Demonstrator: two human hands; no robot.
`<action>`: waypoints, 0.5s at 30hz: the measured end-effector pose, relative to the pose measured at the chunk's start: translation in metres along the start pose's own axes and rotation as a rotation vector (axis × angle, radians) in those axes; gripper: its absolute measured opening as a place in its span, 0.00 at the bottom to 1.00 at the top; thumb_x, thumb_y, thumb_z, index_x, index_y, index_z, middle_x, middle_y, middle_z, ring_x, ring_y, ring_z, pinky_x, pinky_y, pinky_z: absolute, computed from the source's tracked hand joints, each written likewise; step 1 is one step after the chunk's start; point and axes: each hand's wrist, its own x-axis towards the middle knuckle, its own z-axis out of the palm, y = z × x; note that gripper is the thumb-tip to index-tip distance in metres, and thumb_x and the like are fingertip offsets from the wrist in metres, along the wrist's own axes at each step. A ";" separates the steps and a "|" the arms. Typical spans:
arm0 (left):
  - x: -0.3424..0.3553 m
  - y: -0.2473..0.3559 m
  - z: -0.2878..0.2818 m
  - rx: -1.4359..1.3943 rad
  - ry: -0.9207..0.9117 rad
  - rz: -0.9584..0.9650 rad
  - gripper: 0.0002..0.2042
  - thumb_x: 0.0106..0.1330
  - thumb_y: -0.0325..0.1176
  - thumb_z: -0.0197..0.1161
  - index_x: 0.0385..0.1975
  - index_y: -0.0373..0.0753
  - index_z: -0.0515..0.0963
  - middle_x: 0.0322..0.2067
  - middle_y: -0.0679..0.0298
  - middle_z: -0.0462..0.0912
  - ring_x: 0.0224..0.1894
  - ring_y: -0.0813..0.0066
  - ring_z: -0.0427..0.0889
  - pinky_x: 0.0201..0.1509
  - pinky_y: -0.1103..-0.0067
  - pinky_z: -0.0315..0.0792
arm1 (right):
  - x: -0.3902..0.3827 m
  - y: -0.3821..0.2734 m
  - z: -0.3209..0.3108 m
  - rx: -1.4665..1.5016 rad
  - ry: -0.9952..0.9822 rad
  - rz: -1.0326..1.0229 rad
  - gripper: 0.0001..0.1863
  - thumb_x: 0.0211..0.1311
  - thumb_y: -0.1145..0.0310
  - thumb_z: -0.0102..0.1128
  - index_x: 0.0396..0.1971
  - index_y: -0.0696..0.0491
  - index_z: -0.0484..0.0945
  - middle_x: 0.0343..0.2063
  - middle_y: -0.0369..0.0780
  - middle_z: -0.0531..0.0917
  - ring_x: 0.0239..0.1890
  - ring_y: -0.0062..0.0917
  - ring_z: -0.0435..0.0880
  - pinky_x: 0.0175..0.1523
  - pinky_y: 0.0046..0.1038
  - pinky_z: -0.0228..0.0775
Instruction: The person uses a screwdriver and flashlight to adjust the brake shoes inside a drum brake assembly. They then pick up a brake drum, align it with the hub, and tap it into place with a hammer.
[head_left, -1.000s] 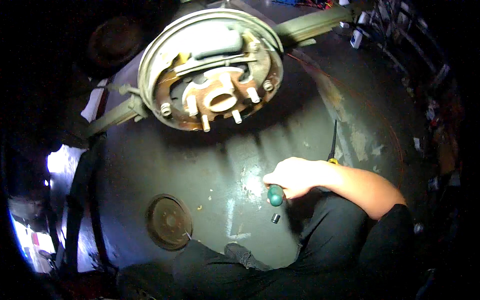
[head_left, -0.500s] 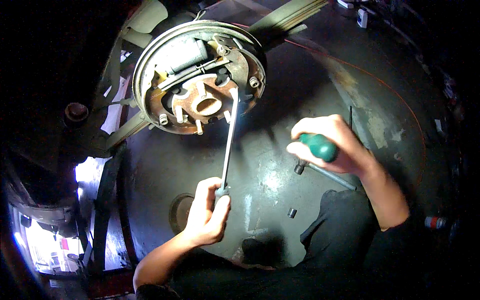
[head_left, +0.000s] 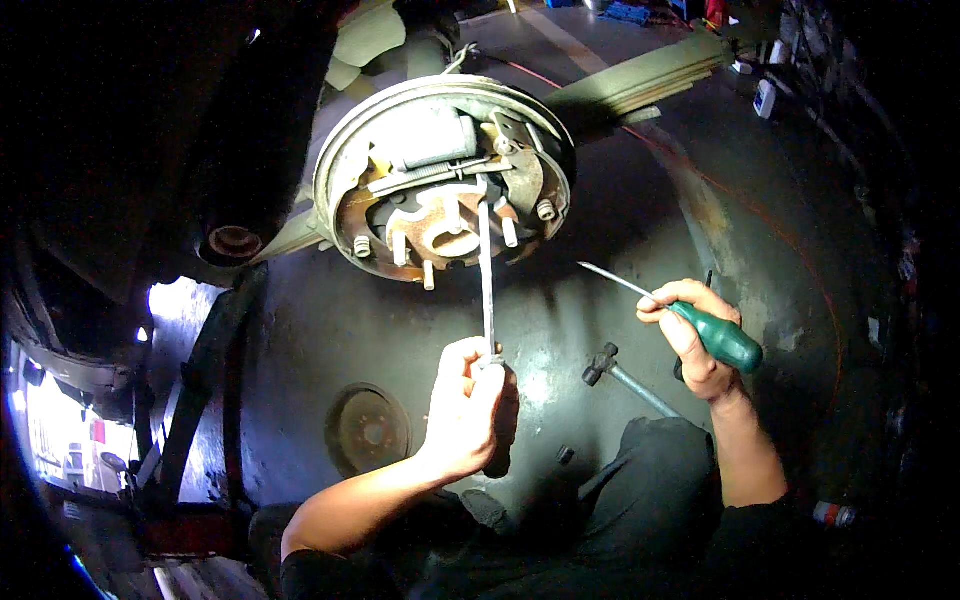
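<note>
Left grip (head_left: 462, 425), nearer, clamps a long-shafted tool (head_left: 487, 285) aimed up at the hub (head_left: 432, 214); right grip (head_left: 692, 345) clamps a screwdriver (head_left: 728, 343).

Green-handled screwdriver (head_left: 722, 340) slants right of near-upright, metal-shafted tool (head_left: 488, 285)

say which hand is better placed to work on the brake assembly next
Probably the left hand: its long metal tool reaches up to the brake assembly. The right hand holds a green-handled screwdriver off to the right, its tip clear of the assembly.
</note>
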 end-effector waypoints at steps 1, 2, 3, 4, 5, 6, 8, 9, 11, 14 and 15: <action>0.003 0.008 0.007 0.006 0.044 -0.026 0.12 0.76 0.29 0.51 0.54 0.42 0.61 0.21 0.69 0.70 0.17 0.85 0.64 0.19 0.84 0.63 | 0.002 -0.001 0.001 0.006 0.001 -0.021 0.09 0.62 0.73 0.60 0.40 0.60 0.80 0.33 0.41 0.85 0.37 0.22 0.84 0.44 0.25 0.75; 0.004 0.006 0.010 0.012 0.051 -0.012 0.12 0.76 0.29 0.51 0.54 0.42 0.61 0.21 0.70 0.69 0.17 0.86 0.64 0.19 0.84 0.62 | 0.003 -0.002 0.002 0.012 0.002 -0.043 0.09 0.62 0.74 0.59 0.41 0.60 0.80 0.34 0.42 0.85 0.38 0.23 0.84 0.45 0.25 0.76; 0.005 0.003 0.013 0.023 0.061 0.002 0.12 0.76 0.29 0.51 0.54 0.42 0.61 0.21 0.70 0.69 0.17 0.86 0.64 0.19 0.84 0.61 | 0.004 -0.003 0.004 0.025 0.004 -0.065 0.10 0.62 0.74 0.58 0.41 0.61 0.79 0.35 0.43 0.84 0.39 0.24 0.84 0.46 0.26 0.76; 0.005 0.001 0.014 0.034 0.071 0.016 0.12 0.75 0.28 0.51 0.54 0.42 0.61 0.20 0.71 0.68 0.17 0.86 0.64 0.19 0.84 0.60 | 0.004 -0.007 0.007 0.070 0.006 -0.062 0.10 0.62 0.75 0.54 0.42 0.61 0.76 0.39 0.46 0.83 0.42 0.27 0.84 0.49 0.29 0.77; 0.005 -0.001 0.015 0.041 0.075 0.052 0.12 0.75 0.27 0.52 0.53 0.41 0.61 0.19 0.72 0.67 0.17 0.87 0.63 0.19 0.84 0.58 | 0.007 -0.011 0.008 0.072 -0.024 -0.131 0.11 0.62 0.75 0.54 0.43 0.61 0.75 0.41 0.47 0.82 0.43 0.29 0.84 0.50 0.31 0.77; 0.005 -0.001 0.018 0.057 0.101 0.050 0.11 0.75 0.27 0.52 0.53 0.41 0.61 0.19 0.72 0.67 0.17 0.87 0.63 0.18 0.84 0.56 | 0.009 -0.015 0.009 0.070 -0.052 -0.198 0.11 0.63 0.74 0.54 0.44 0.61 0.73 0.43 0.49 0.81 0.44 0.31 0.84 0.52 0.32 0.78; 0.006 0.000 0.020 0.010 0.102 0.011 0.12 0.75 0.27 0.52 0.53 0.41 0.61 0.19 0.72 0.67 0.17 0.87 0.63 0.18 0.84 0.56 | 0.012 -0.022 0.014 0.145 -0.074 -0.259 0.14 0.61 0.71 0.55 0.45 0.57 0.68 0.42 0.53 0.80 0.42 0.35 0.83 0.53 0.38 0.77; 0.006 -0.001 0.021 -0.032 0.093 0.003 0.12 0.75 0.27 0.52 0.53 0.41 0.61 0.19 0.72 0.67 0.17 0.86 0.63 0.18 0.84 0.57 | 0.015 -0.029 0.017 0.153 -0.094 -0.298 0.13 0.62 0.70 0.56 0.44 0.57 0.67 0.41 0.54 0.80 0.42 0.36 0.83 0.53 0.38 0.77; 0.005 -0.002 0.022 -0.117 0.077 -0.012 0.12 0.75 0.27 0.52 0.54 0.42 0.61 0.20 0.71 0.68 0.17 0.86 0.64 0.18 0.84 0.59 | 0.021 -0.033 0.029 0.164 -0.117 -0.373 0.13 0.62 0.69 0.58 0.41 0.55 0.66 0.40 0.56 0.80 0.41 0.38 0.83 0.51 0.38 0.77; 0.002 0.019 0.035 -0.193 0.054 -0.079 0.13 0.74 0.26 0.52 0.54 0.42 0.61 0.21 0.69 0.70 0.18 0.85 0.67 0.20 0.84 0.63 | 0.046 -0.038 0.037 0.032 -0.155 -0.611 0.14 0.56 0.73 0.61 0.40 0.58 0.69 0.35 0.54 0.83 0.34 0.38 0.85 0.41 0.36 0.80; 0.000 0.020 0.032 -0.208 0.042 -0.097 0.13 0.74 0.26 0.53 0.54 0.41 0.62 0.21 0.68 0.71 0.19 0.84 0.69 0.21 0.83 0.66 | 0.049 -0.050 0.043 -0.069 -0.161 -0.522 0.12 0.65 0.64 0.54 0.41 0.54 0.67 0.38 0.53 0.82 0.39 0.35 0.81 0.49 0.37 0.74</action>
